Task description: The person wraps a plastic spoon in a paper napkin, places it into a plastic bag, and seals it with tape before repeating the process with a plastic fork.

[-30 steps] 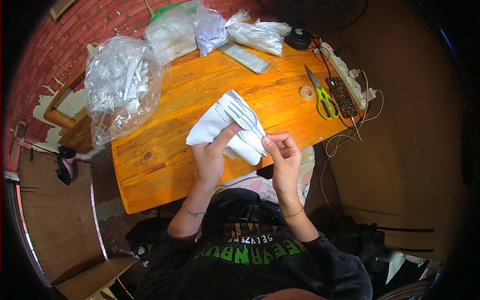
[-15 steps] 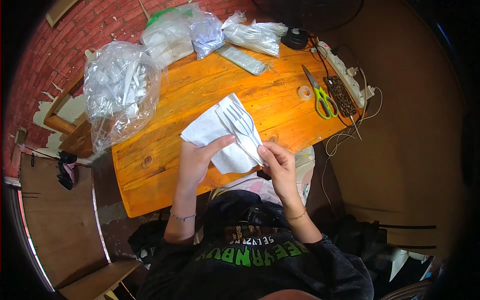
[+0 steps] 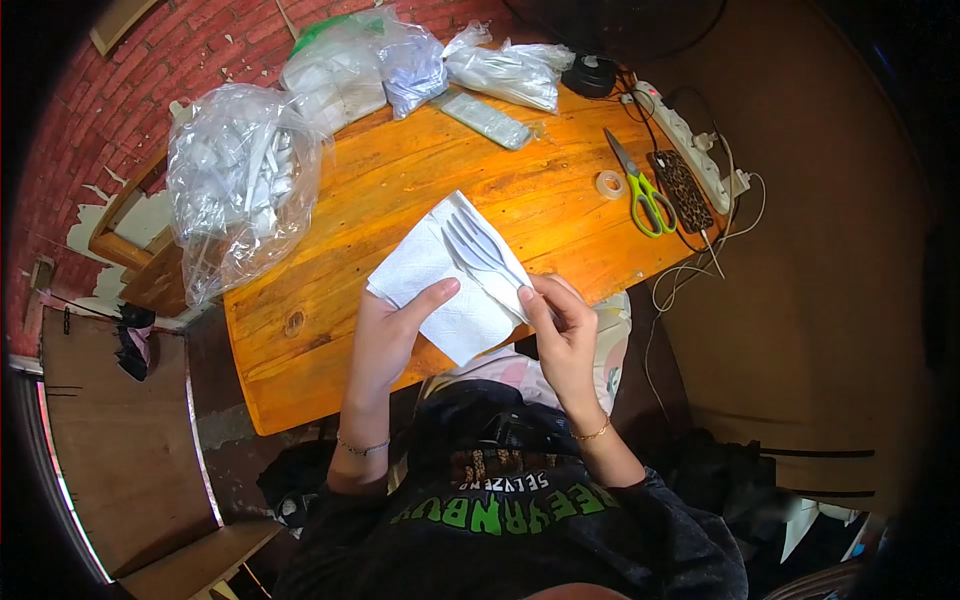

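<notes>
A white paper napkin (image 3: 420, 258) is held up over the near edge of the table. My left hand (image 3: 392, 330) grips its left side, thumb on top and the other fingers hidden underneath. Across the napkin's right part lies a plastic fork (image 3: 487, 256), tines pointing away from me. My right hand (image 3: 565, 325) pinches the fork's handle together with the napkin's right edge. Another pale utensil shape shows just beside the fork; its kind I cannot make out.
On the wooden table (image 3: 380, 190), a plastic bag of wrapped white pieces (image 3: 240, 170) sits left, with more bags (image 3: 335, 80) behind. Scissors (image 3: 645, 195), a tape roll (image 3: 610, 184), a leopard-print phone (image 3: 682, 190) and a power strip (image 3: 680, 130) lie right.
My left thumb has slid left, away from the fork. The napkin has turned slightly and lies flatter, with its lower corner further down. My right hand keeps its pinch.
</notes>
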Demonstrator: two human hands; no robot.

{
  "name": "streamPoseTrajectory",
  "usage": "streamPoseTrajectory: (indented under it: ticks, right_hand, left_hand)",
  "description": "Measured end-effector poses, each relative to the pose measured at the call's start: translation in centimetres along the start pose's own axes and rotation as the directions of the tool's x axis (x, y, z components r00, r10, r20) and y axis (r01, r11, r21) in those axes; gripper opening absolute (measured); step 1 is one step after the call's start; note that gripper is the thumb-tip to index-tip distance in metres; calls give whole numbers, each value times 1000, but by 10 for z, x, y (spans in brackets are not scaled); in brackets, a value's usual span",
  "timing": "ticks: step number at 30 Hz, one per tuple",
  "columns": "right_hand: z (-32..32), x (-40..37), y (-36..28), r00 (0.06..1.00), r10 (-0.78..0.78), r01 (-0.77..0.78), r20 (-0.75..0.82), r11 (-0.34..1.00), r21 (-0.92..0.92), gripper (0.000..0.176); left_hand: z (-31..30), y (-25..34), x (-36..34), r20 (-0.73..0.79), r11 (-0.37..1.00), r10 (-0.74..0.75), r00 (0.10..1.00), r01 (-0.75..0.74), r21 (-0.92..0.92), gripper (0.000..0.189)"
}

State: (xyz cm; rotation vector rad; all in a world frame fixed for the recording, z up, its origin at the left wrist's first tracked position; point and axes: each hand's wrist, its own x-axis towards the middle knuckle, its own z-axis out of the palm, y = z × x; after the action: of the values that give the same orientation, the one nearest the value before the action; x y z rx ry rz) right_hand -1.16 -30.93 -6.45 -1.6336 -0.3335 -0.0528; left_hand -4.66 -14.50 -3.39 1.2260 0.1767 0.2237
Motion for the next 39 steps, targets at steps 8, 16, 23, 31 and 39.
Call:
streamPoseTrajectory:
  ticks: [8,16,23,31,39]
  right_hand:
    - [1,8,2,923,-384,349,-19,856,-381,17]
    - [-8,18,10,848,-516,502,119,712,-490,33]
    - [-13,18,15,808,-569,564,153,671,-482,40]
    - [-9,13,12,841,-520,534,151,751,-388,36]
    - [-5,13,11,859,-504,488,86,758,-433,32]
  left_hand:
    - [0,-7,0,-37,999,-15,999,13,-49,27]
    - [0,-7,-2,-51,965,-81,995,65,-255,31]
    - [0,-6,-5,-4,946,-100,995,94,-312,33]
    - [-1,-13,-4,182,871,-192,964,252,-421,44]
    - [3,-15,-11,12,945,-151,988,148,-293,39]
